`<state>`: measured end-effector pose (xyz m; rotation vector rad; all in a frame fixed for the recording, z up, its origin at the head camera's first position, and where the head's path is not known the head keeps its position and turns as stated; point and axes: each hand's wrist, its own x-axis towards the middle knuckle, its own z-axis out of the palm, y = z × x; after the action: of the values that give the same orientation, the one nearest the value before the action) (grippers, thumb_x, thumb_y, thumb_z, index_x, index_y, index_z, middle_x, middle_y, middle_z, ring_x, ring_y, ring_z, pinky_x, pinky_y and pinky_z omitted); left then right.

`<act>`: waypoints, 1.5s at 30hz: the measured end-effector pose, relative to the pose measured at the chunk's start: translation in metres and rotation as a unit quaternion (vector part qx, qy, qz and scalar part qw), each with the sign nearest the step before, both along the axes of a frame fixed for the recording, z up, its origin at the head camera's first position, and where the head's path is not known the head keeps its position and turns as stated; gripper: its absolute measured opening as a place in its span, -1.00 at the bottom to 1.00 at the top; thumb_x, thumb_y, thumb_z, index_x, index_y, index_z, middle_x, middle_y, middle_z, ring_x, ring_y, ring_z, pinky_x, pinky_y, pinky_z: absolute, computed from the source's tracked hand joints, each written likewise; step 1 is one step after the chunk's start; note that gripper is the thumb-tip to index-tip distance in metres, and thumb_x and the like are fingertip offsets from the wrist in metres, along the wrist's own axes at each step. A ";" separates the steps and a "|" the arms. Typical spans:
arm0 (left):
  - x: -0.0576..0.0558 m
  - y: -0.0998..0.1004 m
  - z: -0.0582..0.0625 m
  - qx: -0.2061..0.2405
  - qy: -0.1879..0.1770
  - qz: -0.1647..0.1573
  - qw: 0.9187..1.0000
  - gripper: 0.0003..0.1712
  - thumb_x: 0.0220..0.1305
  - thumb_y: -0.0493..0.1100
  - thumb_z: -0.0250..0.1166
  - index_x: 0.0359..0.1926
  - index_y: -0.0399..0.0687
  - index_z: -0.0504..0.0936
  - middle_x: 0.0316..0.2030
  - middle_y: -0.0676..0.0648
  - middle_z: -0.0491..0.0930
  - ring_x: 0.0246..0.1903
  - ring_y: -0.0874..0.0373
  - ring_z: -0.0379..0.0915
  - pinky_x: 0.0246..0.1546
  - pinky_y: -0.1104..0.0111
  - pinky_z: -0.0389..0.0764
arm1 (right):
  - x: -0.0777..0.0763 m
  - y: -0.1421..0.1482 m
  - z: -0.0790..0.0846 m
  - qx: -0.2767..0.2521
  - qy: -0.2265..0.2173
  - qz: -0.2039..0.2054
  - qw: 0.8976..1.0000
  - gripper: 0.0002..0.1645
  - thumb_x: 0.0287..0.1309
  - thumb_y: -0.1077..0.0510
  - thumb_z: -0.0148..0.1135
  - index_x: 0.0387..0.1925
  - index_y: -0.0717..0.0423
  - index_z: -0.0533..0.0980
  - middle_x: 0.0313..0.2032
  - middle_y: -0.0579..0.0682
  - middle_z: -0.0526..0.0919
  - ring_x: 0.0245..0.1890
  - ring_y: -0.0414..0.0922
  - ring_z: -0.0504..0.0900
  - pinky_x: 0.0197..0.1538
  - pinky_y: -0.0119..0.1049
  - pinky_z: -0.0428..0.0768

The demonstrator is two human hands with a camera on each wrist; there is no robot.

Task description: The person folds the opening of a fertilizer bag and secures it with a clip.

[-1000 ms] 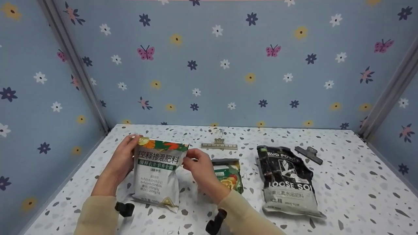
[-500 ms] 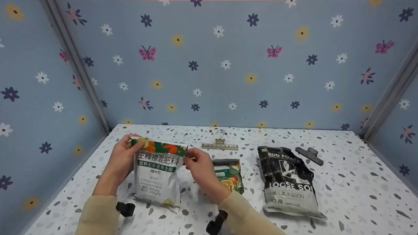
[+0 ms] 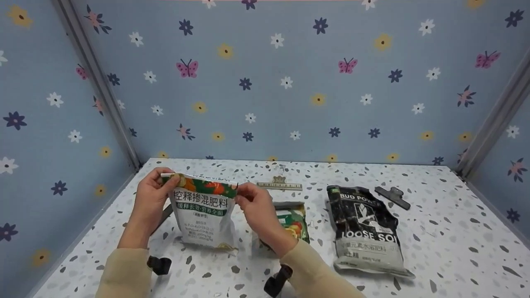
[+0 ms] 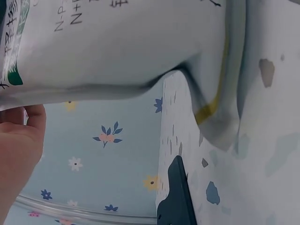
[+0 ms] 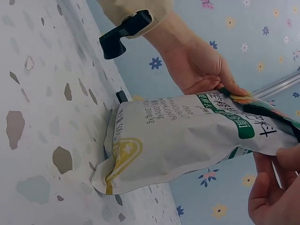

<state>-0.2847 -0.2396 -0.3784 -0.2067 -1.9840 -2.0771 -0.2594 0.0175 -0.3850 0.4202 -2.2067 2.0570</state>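
Pinching the white bag [image 3: 203, 225] by both top corners, left of centre in the lower frame: my left hand [image 3: 151, 196] on one, my right hand [image 3: 260, 209] on the other, presumably so that top edge stretches taut. Speckled white surface [image 3: 223, 283] spreads beneath; flowery blue walls [image 3: 265, 82] fill the upper frame.
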 end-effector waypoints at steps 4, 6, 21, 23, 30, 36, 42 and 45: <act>0.001 -0.003 0.000 -0.005 0.014 0.000 1.000 -0.73 0.31 -0.17 0.38 -0.11 -0.16 0.48 -0.35 0.03 0.59 -0.28 0.15 0.51 -0.17 0.34 0.54 | 0.001 0.002 0.000 0.000 0.014 0.004 1.000 -0.84 0.29 0.44 0.16 -0.25 0.20 0.61 -0.30 -0.03 0.64 -0.28 -0.13 0.55 -0.11 -0.09 0.59; 0.001 -0.004 -0.001 -0.009 0.019 -0.002 1.000 -0.78 0.31 -0.22 0.37 -0.16 -0.17 0.48 -0.39 0.03 0.57 -0.31 0.16 0.50 -0.18 0.33 0.54 | 0.001 0.002 0.001 0.002 0.017 0.011 1.000 -0.83 0.28 0.45 0.16 -0.25 0.20 0.61 -0.31 -0.03 0.63 -0.30 -0.14 0.54 -0.13 -0.09 0.58; -0.001 -0.008 -0.005 -0.007 0.015 -0.015 1.000 -0.93 0.33 -0.29 0.34 -0.24 -0.23 0.63 -0.40 -0.02 0.64 -0.34 0.11 0.54 -0.16 0.30 0.56 | 0.001 0.005 0.005 -0.013 -0.008 0.065 0.998 -0.85 0.33 0.32 0.15 -0.12 0.23 0.59 -0.31 -0.04 0.58 -0.33 -0.15 0.50 -0.25 -0.31 0.47; -0.001 -0.008 -0.005 -0.007 0.017 -0.015 1.000 -0.92 0.32 -0.29 0.35 -0.25 -0.24 0.63 -0.41 -0.03 0.65 -0.35 0.11 0.56 -0.16 0.29 0.57 | 0.000 0.005 0.005 -0.021 -0.010 0.068 0.997 -0.82 0.33 0.30 0.13 -0.09 0.23 0.58 -0.26 -0.02 0.60 -0.29 -0.14 0.52 -0.22 -0.30 0.49; 0.001 -0.008 -0.004 0.003 0.007 -0.021 1.000 -0.90 0.34 -0.26 0.34 -0.25 -0.24 0.62 -0.40 -0.02 0.64 -0.30 0.12 0.55 -0.06 0.31 0.53 | 0.001 0.005 0.009 -0.044 0.004 0.060 0.997 -0.72 0.43 0.21 0.08 0.06 0.25 0.52 -0.11 0.01 0.62 -0.11 -0.11 0.55 -0.04 -0.17 0.51; 0.003 -0.006 -0.003 0.000 0.009 -0.025 1.000 -0.88 0.37 -0.26 0.31 -0.21 -0.27 0.59 -0.37 -0.02 0.64 -0.29 0.12 0.55 0.00 0.31 0.49 | 0.000 0.002 0.033 0.020 0.080 0.045 0.996 -0.72 0.49 0.06 0.07 0.07 0.06 0.56 -0.09 -0.09 0.61 -0.08 -0.10 0.56 -0.04 -0.20 0.50; 0.002 -0.005 -0.003 0.008 0.016 -0.031 0.999 -0.91 0.37 -0.27 0.30 -0.23 -0.23 0.58 -0.34 -0.02 0.61 -0.29 0.13 0.53 -0.05 0.29 0.50 | -0.001 -0.018 0.058 0.234 0.180 0.038 0.955 -0.73 0.42 0.09 0.15 0.04 0.04 0.61 -0.04 -0.10 0.58 -0.05 -0.20 0.53 -0.04 -0.38 0.54; 0.002 -0.007 -0.003 0.014 0.025 -0.034 0.999 -0.95 0.38 -0.30 0.28 -0.24 -0.23 0.58 -0.32 -0.03 0.60 -0.31 0.13 0.52 -0.09 0.29 0.52 | 0.000 -0.031 0.066 0.363 0.224 0.028 0.904 -0.73 0.42 0.05 0.14 0.02 0.00 0.64 -0.10 -0.14 0.60 -0.11 -0.25 0.55 -0.08 -0.44 0.54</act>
<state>-0.2832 -0.2461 -0.3815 -0.3216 -1.9429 -2.1172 -0.2598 -0.0139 -0.3193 0.9076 -2.5600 0.9199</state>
